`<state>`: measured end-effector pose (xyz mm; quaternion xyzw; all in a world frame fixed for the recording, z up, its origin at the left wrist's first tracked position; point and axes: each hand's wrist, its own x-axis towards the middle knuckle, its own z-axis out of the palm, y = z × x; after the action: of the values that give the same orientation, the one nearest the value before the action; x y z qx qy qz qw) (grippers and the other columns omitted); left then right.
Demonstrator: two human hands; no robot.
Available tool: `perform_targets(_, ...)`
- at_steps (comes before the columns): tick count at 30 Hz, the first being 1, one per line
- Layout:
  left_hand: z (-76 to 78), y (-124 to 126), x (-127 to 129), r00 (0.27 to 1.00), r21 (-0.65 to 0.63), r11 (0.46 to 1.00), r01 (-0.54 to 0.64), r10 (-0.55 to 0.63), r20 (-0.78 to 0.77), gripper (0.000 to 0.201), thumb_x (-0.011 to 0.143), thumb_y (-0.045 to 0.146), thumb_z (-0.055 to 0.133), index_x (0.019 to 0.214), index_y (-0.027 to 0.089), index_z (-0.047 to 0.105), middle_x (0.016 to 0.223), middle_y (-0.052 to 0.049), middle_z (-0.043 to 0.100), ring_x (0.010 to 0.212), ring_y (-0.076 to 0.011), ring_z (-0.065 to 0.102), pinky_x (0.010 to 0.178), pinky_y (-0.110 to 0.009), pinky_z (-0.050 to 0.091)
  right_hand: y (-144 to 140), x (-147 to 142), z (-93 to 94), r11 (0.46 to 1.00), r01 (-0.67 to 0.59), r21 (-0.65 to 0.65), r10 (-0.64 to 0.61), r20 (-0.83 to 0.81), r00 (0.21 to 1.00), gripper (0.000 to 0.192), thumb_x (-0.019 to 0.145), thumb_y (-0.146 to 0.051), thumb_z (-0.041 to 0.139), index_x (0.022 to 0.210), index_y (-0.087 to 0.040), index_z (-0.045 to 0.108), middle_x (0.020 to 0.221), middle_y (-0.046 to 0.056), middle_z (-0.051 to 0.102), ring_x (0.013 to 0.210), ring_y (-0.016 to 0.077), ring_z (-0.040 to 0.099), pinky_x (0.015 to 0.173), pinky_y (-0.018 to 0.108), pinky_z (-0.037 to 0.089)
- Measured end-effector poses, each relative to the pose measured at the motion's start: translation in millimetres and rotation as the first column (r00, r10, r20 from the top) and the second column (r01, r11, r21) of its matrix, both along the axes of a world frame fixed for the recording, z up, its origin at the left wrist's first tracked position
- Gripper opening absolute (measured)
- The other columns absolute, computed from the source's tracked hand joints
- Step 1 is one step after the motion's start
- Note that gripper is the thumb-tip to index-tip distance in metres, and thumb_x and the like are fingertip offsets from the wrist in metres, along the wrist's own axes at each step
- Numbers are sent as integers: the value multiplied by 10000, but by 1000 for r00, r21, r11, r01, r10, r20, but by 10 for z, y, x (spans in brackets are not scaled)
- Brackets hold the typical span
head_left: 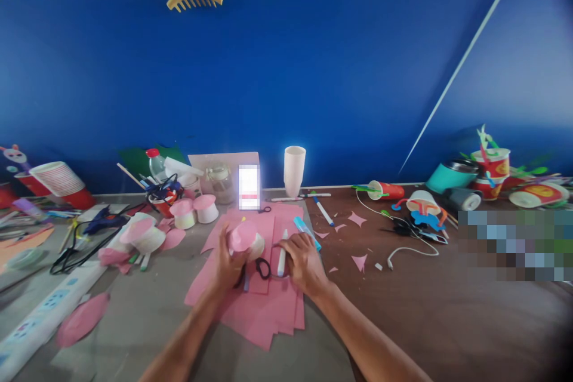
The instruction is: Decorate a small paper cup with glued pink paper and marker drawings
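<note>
My left hand (pixel 233 262) is closed around a small white paper cup (pixel 257 246) with a round pink paper piece (pixel 244 235) on its end. My right hand (pixel 302 259) is to the right, fingers curled around a white marker (pixel 282 258) with a blue end; part of the grip is hidden. Under both hands lie stacked pink paper sheets (pixel 250 322). Black-handled scissors (pixel 263 268) rest on the sheets between the hands, their blades partly hidden. A light-blue packet (pixel 307 233) lies just beyond my right hand.
Stacked white cups (pixel 294 170) and a lit phone screen (pixel 249 187) stand at the back. Pink-topped cups (pixel 206 209) and a power strip (pixel 49 316) are left. Pink scraps (pixel 358 219), a white cable (pixel 416 249) and a teal tumbler (pixel 452 175) lie right. A blue partition (pixel 286 71) rises behind.
</note>
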<state>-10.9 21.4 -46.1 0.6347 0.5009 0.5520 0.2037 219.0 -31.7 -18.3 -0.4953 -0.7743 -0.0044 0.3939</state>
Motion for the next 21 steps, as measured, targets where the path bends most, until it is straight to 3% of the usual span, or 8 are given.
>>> perform_targets(4,103,-25,32,997,-16,997,-73,73,-8,762,765,453,717,1422,198,427,1435,-184,516,1330,-393,509,1120,-589,411,7,51,9,986,74,146,-57,-113,992,384,785,-7,501,1102,-186,622,925,79,632,871,259,535,777,375,420)
perform_targets(7,92,-29,43,999,-39,998,-44,44,-16,770,766,443,725,1428,206,411,1440,-186,510,1343,-391,499,1110,-591,416,15,40,1,974,111,199,-78,-166,983,351,832,-21,476,1119,-192,582,925,80,638,856,256,546,770,378,429)
perform_targets(16,-66,2,62,999,-123,992,39,-41,-18,799,740,408,753,1441,259,400,1449,-144,515,1345,-361,496,1104,-527,422,12,0,-4,974,111,196,-73,-189,979,263,918,-98,490,1132,-215,589,935,75,662,874,263,585,804,408,461)
perform_targets(21,15,-24,84,988,-196,969,150,-144,48,872,734,390,728,1477,199,314,1323,-157,588,1099,-284,621,966,-445,509,19,-17,-23,975,121,189,-81,-208,975,214,949,-134,496,1121,-211,598,943,75,674,883,260,599,817,414,476)
